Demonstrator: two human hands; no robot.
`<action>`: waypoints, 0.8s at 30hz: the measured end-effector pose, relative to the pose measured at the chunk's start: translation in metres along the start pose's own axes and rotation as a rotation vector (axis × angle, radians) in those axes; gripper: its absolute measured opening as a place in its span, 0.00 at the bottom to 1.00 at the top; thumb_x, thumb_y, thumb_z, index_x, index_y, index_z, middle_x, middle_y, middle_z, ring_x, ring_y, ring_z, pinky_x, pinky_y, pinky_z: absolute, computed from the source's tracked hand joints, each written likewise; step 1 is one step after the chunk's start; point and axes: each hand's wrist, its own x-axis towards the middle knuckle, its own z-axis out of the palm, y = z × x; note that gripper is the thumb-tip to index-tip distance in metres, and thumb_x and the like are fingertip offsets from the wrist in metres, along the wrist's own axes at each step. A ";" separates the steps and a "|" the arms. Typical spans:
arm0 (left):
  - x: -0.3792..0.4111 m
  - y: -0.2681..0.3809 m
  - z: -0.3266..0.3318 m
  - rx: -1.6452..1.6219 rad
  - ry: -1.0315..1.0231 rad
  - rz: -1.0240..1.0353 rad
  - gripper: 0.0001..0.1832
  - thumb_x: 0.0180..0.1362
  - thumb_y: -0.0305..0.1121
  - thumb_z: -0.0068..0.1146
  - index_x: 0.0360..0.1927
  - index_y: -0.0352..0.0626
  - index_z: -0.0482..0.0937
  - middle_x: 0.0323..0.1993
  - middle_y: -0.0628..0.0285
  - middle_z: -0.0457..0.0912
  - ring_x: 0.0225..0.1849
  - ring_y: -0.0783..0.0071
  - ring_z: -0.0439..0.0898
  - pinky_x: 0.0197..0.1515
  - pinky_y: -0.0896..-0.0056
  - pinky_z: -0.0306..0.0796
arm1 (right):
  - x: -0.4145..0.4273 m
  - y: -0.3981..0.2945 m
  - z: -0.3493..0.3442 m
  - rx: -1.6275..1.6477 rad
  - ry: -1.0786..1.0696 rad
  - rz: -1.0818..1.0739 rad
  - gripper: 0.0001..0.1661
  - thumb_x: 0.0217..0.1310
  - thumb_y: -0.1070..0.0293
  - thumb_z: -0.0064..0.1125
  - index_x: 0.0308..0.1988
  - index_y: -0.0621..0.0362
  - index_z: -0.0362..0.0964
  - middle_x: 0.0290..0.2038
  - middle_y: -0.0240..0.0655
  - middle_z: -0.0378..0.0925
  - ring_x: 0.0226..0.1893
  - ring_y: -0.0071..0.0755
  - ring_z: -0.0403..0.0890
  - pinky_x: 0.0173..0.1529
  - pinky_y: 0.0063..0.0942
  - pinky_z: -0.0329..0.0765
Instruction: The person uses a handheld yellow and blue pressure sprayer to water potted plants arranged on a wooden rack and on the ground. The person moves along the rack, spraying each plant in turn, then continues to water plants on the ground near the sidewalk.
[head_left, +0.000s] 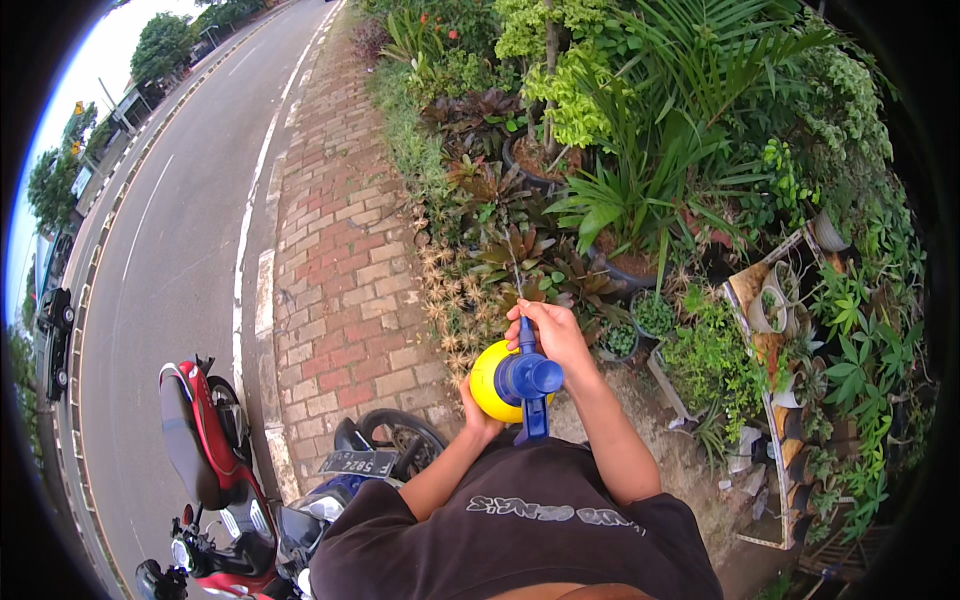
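Observation:
A pump pressure sprayer with a round yellow tank (489, 386) and a blue pump head (534, 379) is in front of my chest. My left hand (478, 416) supports the yellow tank from its left side. The fingers of my right hand (551, 330) grip the blue nozzle (527, 335) near its tip. From the tip a thin jet of water (514, 259) runs away from me towards reddish-leaved bromeliads (517, 251). Small spiky dry-looking plants (454, 296) grow along the bed's edge, just beyond the tank.
A brick pavement (345, 262) runs left of the planting bed, beside a road (187, 180). A red motorcycle (217, 450) and a blue one (337, 491) stand close on my left. Potted palms (637, 202) and a shelf frame (776, 450) with pots are on my right.

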 end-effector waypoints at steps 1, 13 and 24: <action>-0.002 0.001 0.002 0.003 -0.008 -0.010 0.37 0.61 0.64 0.26 0.62 0.48 0.66 0.58 0.58 0.73 0.59 0.58 0.73 0.61 0.50 0.65 | -0.001 0.000 0.002 -0.001 -0.005 0.011 0.17 0.69 0.59 0.47 0.37 0.62 0.74 0.25 0.34 0.78 0.23 0.24 0.79 0.29 0.21 0.76; -0.002 -0.002 -0.011 0.002 -0.060 -0.071 0.38 0.61 0.64 0.24 0.63 0.49 0.65 0.60 0.58 0.71 0.60 0.57 0.71 0.63 0.50 0.64 | -0.006 0.015 0.003 0.112 -0.013 0.025 0.17 0.69 0.58 0.45 0.36 0.59 0.72 0.25 0.32 0.76 0.24 0.24 0.77 0.30 0.21 0.74; -0.008 -0.004 -0.001 -0.019 -0.049 -0.056 0.38 0.61 0.63 0.26 0.63 0.46 0.65 0.58 0.56 0.73 0.59 0.55 0.73 0.61 0.50 0.65 | -0.007 0.021 -0.008 0.217 -0.105 0.001 0.15 0.70 0.60 0.43 0.38 0.60 0.71 0.23 0.31 0.74 0.22 0.24 0.75 0.28 0.21 0.73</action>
